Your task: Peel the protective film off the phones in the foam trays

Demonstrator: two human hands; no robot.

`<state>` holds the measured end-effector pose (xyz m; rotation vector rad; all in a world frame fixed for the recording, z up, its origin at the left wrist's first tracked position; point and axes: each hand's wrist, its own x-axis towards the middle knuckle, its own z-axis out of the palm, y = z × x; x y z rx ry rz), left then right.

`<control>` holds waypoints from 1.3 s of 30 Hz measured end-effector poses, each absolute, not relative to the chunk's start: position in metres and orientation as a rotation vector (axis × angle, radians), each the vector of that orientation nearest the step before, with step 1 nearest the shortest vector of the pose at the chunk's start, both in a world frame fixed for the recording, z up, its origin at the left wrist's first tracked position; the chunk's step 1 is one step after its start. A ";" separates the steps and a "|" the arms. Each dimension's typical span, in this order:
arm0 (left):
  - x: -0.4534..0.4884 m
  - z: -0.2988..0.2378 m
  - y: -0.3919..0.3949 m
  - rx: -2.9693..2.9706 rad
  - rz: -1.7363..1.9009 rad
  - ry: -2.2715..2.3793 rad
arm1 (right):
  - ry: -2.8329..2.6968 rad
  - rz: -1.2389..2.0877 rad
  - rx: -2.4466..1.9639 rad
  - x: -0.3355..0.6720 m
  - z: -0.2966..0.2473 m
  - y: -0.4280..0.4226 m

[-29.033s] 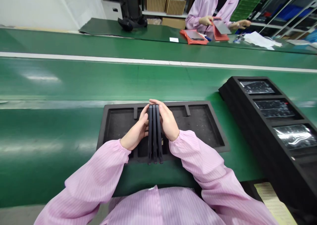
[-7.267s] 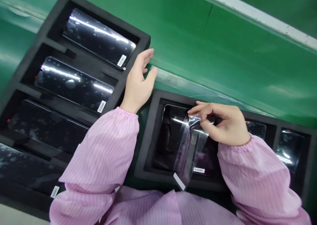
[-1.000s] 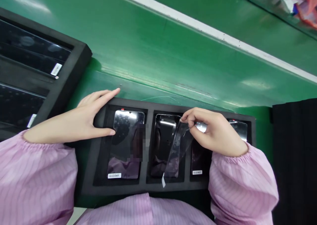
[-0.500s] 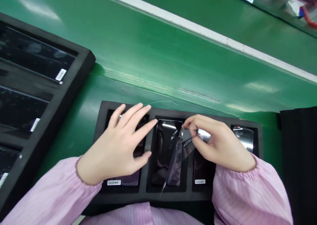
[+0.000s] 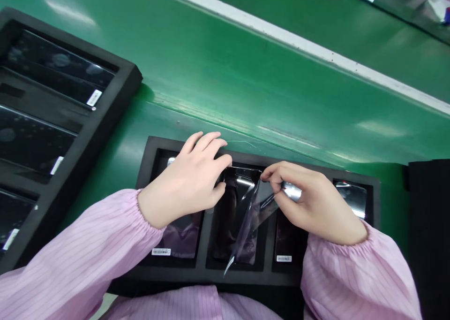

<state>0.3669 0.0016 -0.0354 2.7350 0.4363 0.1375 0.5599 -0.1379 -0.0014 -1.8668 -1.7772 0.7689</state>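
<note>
A dark, glossy phone-sized screen lies in the middle slot of a black foam tray. Clear film is lifted along its right side, folding diagonally across the glass to a loose tip at the bottom. My right hand pinches the film's upper edge between thumb and fingers, near the screen's top right corner. My left hand is open, palm down over the left slot, thumb and index finger apart at the screen's upper left edge. Beneath it lies another dark panel, partly covered.
Further panels sit in the same tray, one with a label partly under my right hand, another at the right end. A second foam tray with labelled panels stands at left. Black material is at right. A pale strip crosses the green surface.
My left hand has shifted up and right, its fingers drawn closer together, nearing the screen's upper left edge. My right hand keeps its pinch on the film, whose bottom tip has swung slightly left.
</note>
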 end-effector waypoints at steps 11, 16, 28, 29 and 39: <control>0.370 -0.027 -0.007 2.470 0.262 0.461 | -1.944 0.601 -1.828 0.550 -0.009 -0.143; 0.360 -0.019 -0.021 1.861 0.166 0.415 | -1.879 0.683 -1.748 0.561 -0.002 -0.143; 0.343 -0.035 -0.044 1.092 -0.337 0.249 | -1.333 1.168 -1.591 0.578 -0.007 -0.141; 0.343 -0.035 -0.044 1.109 -0.343 0.255 | -1.334 1.166 -1.592 0.577 -0.007 -0.141; 0.344 -0.033 -0.047 1.231 -0.316 0.305 | -1.465 1.078 -1.625 0.575 -0.002 -0.144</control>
